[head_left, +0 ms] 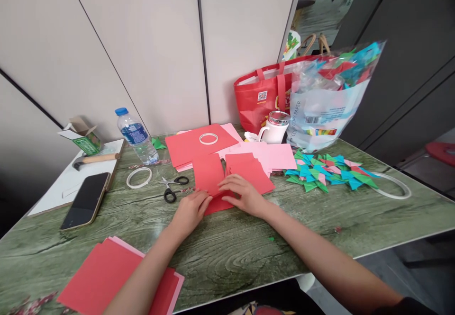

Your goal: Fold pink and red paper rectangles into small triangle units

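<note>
A sheet of red paper (208,172) with a crease across it lies in front of me, its lower part towards me. My left hand (192,209) has its fingers closed on the sheet's left side near the crease. Over the right side is my right hand (246,195), its thumb and fingers apart and the fingertips at the paper. Just behind that hand rests a stack of red paper pieces (253,170). Small scissors (172,187) with black handles lie spread to the left of the sheet.
Red sheets (103,272) lie at front left. Around the back are a tape roll (139,177), water bottle (137,137), phone (86,200), hammer (101,157), white mug (273,129) and red bag (258,99). Folded paper pieces (327,170) and a plastic bag (323,111) occupy the right.
</note>
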Demonstrator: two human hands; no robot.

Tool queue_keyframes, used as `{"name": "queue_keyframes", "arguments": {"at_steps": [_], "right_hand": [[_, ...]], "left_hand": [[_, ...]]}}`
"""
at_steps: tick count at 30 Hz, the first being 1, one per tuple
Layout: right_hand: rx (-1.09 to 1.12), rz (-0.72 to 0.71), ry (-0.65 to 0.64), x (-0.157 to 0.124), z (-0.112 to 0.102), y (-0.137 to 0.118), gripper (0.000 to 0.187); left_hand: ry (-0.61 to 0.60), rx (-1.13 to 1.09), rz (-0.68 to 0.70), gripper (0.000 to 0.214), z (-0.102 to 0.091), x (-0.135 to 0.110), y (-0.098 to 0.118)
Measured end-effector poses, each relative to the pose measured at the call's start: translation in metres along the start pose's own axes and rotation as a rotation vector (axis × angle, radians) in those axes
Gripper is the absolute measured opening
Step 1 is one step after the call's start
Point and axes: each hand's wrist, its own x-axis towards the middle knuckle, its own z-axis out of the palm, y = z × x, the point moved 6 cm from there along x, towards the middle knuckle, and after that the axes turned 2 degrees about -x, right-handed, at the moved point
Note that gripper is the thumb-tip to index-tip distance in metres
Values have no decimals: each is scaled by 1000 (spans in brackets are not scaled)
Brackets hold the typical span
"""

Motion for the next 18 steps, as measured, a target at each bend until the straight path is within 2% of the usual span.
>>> {"name": "queue_keyframes", "arguments": {"at_steps": [3,6,7,9,11,12,14,16,18], "right_hand": [[111,112,73,-1,-1,5,12],[247,266,141,-3,-6,10,12],[300,293,154,-3,-7,10,12],[408,304,160,-2,-9,5,11],[505,298,148,-1,-10,0,10],[542,306,137,0,-10,-1,11],[582,356,110,-1,-8,-2,13],[576,432,81,-2,-6,1,18],[562,480,50,-3,-3,4,21]], "left_hand": [[232,-89,-95,16,-18,0,-1],[522,-240,-401,21,-38,-6,-18],[608,-367,-502,24,-41,-9,-26],[676,-717,-658,32,-36,-12,-41],[655,-1012,-772,37,-24,-11,-51],[665,-1093,-805,40,-20,-11,-54],[750,-1120,-793,56,-21,-13,-57],[826,-1078,-699,79,-27,-14,-56],[826,-1071,-609,91,-31,-13,-51]]}}
